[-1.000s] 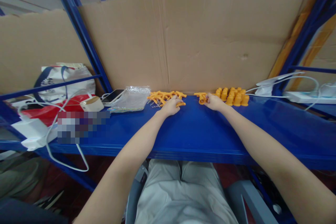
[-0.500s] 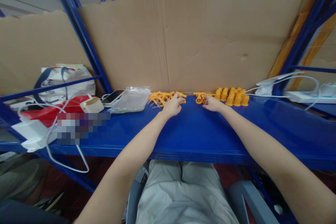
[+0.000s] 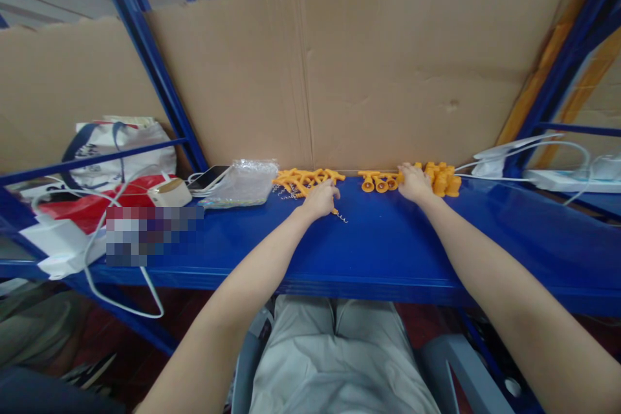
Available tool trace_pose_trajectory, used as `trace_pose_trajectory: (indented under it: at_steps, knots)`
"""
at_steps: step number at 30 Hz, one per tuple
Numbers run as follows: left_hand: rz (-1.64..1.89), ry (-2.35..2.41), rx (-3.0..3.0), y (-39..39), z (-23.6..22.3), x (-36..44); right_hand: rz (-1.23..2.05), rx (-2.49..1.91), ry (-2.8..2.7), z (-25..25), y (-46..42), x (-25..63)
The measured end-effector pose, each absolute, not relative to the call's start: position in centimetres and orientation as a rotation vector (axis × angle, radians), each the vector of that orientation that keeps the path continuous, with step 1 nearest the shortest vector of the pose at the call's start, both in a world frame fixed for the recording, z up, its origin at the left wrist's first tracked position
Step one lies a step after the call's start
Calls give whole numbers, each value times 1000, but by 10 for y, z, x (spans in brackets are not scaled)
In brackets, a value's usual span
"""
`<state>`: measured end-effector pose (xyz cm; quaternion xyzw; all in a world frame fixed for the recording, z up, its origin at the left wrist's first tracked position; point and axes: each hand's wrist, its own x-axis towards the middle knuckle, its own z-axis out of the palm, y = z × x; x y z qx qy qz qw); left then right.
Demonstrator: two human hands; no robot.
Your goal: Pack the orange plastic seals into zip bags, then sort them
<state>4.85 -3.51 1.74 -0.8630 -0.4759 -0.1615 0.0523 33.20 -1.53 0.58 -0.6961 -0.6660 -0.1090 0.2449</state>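
My left hand point(image 3: 320, 199) is closed on a corkscrew point(image 3: 341, 217), whose silver spiral sticks out below the fingers toward the right. Just behind it lies a pile of orange-handled corkscrews point(image 3: 301, 178) with metal spirals showing on its left side. Over at the right, my right hand point(image 3: 416, 183) reaches into the left end of a group of orange bell-shaped caps point(image 3: 444, 180). Its fingers are curled over a cap there, partly hiding it. Between the hands, three orange T-handled corkscrews with caps point(image 3: 382, 183) lie in a row, round openings facing me.
A clear plastic bag point(image 3: 242, 184) and a phone point(image 3: 211, 177) lie left of the pile. Farther left are white chargers with cables point(image 3: 61, 242), a red bag point(image 3: 136, 194) and a white cloth bag point(image 3: 126, 152). Cardboard point(image 3: 369, 77) stands behind the blue shelf point(image 3: 378, 252).
My right hand has left a third capped corkscrew in the row and moved right to the caps. My left hand has drawn a corkscrew slightly toward me from the pile.
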Motion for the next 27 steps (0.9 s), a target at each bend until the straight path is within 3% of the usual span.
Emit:
trace_pose_trajectory:
  at_steps: [10, 27]
  knots:
    - [-76, -1594, -2534, -48, 31, 40, -400, -2060, -1815, 12, -23, 317]
    - [-327, -1557, -2712, -35, 28, 36, -531, -2031, -1793, 41, -36, 300]
